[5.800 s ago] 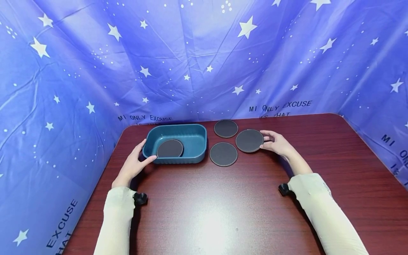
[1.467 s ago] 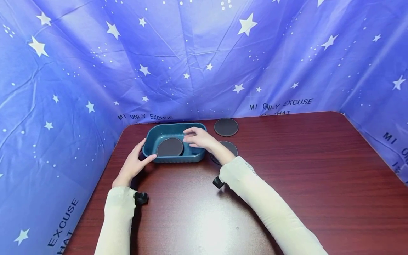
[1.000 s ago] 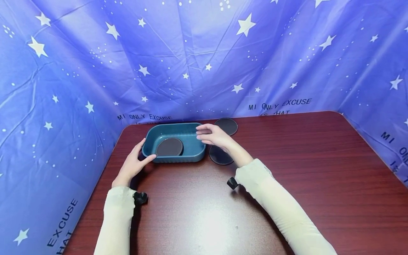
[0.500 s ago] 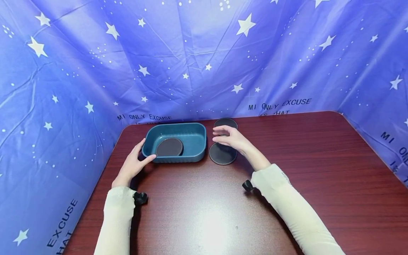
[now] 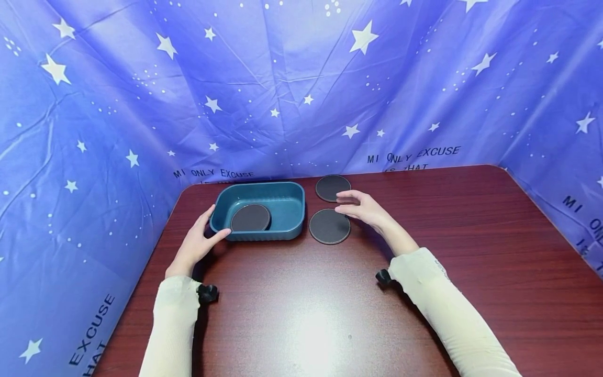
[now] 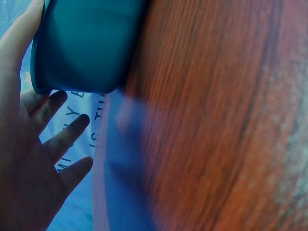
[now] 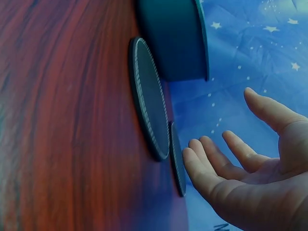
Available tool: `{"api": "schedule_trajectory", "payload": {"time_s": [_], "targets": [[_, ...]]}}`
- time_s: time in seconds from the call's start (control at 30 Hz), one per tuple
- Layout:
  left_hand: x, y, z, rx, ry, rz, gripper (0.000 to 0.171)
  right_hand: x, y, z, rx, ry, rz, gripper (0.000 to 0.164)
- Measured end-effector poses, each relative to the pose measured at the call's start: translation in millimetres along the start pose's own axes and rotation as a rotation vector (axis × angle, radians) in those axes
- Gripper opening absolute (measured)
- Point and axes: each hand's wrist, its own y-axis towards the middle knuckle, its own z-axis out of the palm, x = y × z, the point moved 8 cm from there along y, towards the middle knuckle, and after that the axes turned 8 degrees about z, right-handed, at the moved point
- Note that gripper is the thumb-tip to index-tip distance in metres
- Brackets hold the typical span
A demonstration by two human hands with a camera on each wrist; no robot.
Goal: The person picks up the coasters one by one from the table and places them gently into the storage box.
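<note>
A teal rectangular plastic tub (image 5: pixel 287 235) sits at the back left of the table. My left hand (image 5: pixel 197 243) grips its near left corner, thumb over the front rim and fingers at the left end. The left wrist view shows the other fingers (image 6: pixel 67 137) spread. Inside the tub lies a round dark coaster (image 5: pixel 251 218). Right of the tub, two black stitched-edge coasters rest flat, a far coaster (image 5: pixel 332 187) and a near coaster (image 5: pixel 330 226). My right hand (image 5: pixel 369 209) hovers at their right side, holding nothing; its fingers (image 7: pixel 195 168) are loosely bent and parted from the thumb.
The dark red wood-grain table (image 5: pixel 471 235) runs out to the right and front. A blue star-printed curtain (image 5: pixel 292 78) hangs right behind its back edge. Black camera mounts sit on the left wrist (image 5: pixel 207 293) and right wrist (image 5: pixel 383 277).
The coaster my right hand held at the right is gone from the table. That hand went over the tub, then withdrew rightward past the two coasters. My left hand stayed at the tub.
</note>
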Motion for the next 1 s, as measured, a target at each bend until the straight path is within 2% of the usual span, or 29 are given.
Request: {"api": "schedule_trajectory", "payload": {"time_s": [0.2,0.43,0.7,1.0], "targets": [[1.1,-0.2,0.2,0.008,-0.002,-0.020,0.095,-12,2,-7,0.010,-0.067,0.004,0.062],[0.8,-0.5,0.4,0.003,-0.006,-0.014,0.094,-25,4,-6,0.116,-0.117,0.037,0.069],[1.5,-0.5,1.9,0.008,-0.006,-0.009,0.094,-26,2,1,0.258,-0.171,-0.043,0.081],[1.2,1.1,0.5,0.011,-0.002,-0.004,0.095,-18,1,8,0.245,-0.407,-0.123,0.093]]}}
